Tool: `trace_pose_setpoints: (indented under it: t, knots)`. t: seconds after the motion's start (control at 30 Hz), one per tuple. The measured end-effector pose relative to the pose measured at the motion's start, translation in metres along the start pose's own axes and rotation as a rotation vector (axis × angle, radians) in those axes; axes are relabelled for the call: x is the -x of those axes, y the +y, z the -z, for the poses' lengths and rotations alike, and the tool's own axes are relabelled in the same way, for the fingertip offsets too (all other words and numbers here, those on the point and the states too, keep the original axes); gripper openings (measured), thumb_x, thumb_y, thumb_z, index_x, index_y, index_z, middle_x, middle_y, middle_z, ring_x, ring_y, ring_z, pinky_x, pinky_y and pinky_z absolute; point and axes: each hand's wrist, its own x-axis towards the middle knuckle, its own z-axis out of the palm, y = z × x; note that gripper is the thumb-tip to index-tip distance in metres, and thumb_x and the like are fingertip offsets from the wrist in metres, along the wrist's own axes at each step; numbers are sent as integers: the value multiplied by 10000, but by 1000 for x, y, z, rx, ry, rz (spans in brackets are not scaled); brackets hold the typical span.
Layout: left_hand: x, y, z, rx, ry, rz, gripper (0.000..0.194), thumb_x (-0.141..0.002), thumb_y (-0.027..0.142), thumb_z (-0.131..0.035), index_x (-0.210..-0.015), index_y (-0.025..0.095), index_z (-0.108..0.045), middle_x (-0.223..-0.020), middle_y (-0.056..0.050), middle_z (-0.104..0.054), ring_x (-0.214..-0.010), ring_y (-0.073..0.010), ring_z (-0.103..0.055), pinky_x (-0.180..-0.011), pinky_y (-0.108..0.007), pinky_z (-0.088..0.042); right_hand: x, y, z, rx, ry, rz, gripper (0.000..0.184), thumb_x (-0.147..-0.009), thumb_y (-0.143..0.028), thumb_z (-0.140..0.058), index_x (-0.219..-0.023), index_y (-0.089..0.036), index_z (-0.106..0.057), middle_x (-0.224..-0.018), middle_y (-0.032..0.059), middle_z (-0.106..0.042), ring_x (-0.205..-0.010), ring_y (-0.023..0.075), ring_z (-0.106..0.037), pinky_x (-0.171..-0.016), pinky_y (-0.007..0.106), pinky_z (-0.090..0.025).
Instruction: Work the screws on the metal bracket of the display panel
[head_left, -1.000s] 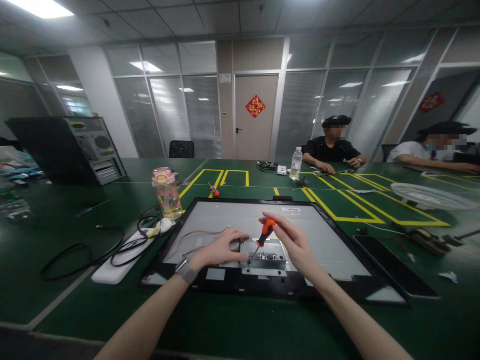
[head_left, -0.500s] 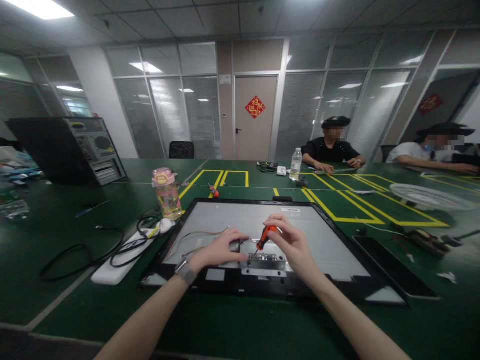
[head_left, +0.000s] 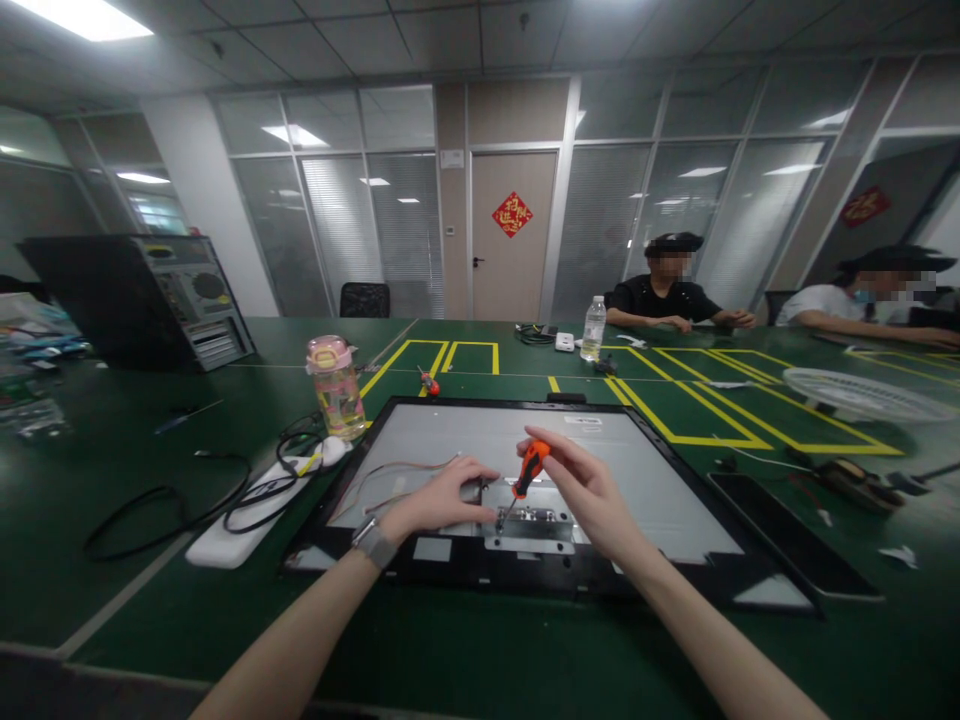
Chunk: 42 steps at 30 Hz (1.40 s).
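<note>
A flat display panel (head_left: 637, 470) with a grey metal back and black frame lies on the table in front of me. Near its front edge sits a silver metal bracket (head_left: 551, 532). My right hand (head_left: 589, 490) has an orange and black screwdriver (head_left: 533, 463) at its fingertips, the shaft slanting down to the left end of the bracket. On that same end, my left hand (head_left: 442, 492) grips the bracket's edge between thumb and fingers. Its exact hold is partly hidden. Thin cables (head_left: 382, 468) run over the panel left of this hand.
Left of the panel are a white power strip (head_left: 225, 540) with black cords and a pink-lidded bottle (head_left: 334, 385). A black phone-like slab (head_left: 787, 530) lies at the right. Another red screwdriver (head_left: 430, 384) rests behind. A computer case (head_left: 127, 300) stands far left; two people sit opposite.
My right fingers have loosened and shifted around the screwdriver handle, while its tip stays at the bracket. My left hand holds still. Across the table, a person's hands have moved right.
</note>
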Motion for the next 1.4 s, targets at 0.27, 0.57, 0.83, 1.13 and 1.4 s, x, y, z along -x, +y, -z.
trace_pose_setpoints:
  t: [0.27,0.57,0.83,1.13,1.4]
  knots:
    - [0,-2,0,-13,4,-1,534,-752,391,-764,-1237,242,-599,-1149,-56,-582,-1092,-244,-533,-976,-355,-412,-3,0,-1,-19,45,60,177,-840,-367,-666,-973,-272,-734,-925,41,-653,-838,204,-672,-713,341,-573]
    - [1,3,1,-1,1,10,528,-748,394,-769,-1226,244,-604,-1145,-54,-588,-1096,-248,-532,-987,-365,-406,-1,-1,1,50,16,124,184,-877,-334,-626,-1023,-287,-727,-978,44,-665,-868,199,-676,-780,347,-559]
    - [1,1,1,-7,-6,10,525,-757,384,-765,-1234,241,-599,-1164,-61,-580,-1111,-244,-526,-994,-358,-404,-1,-1,3,31,-47,50,342,-907,-319,-583,-1246,-284,-608,-1099,82,-697,-1024,235,-669,-884,430,-551]
    - [0,5,2,-4,-17,46,544,-756,391,-760,-1252,245,-592,-1169,-60,-576,-1118,-247,-526,-999,-357,-400,-7,16,6,91,118,53,287,-823,-312,-684,-1094,-240,-621,-962,55,-715,-846,225,-722,-795,407,-583]
    - [-1,1,-1,-30,-5,22,530,-760,380,-756,-1245,242,-595,-1151,-57,-586,-1103,-247,-529,-989,-356,-404,1,15,-4,355,217,266,280,-795,-243,-715,-1065,-252,-641,-860,27,-643,-754,178,-649,-726,342,-562]
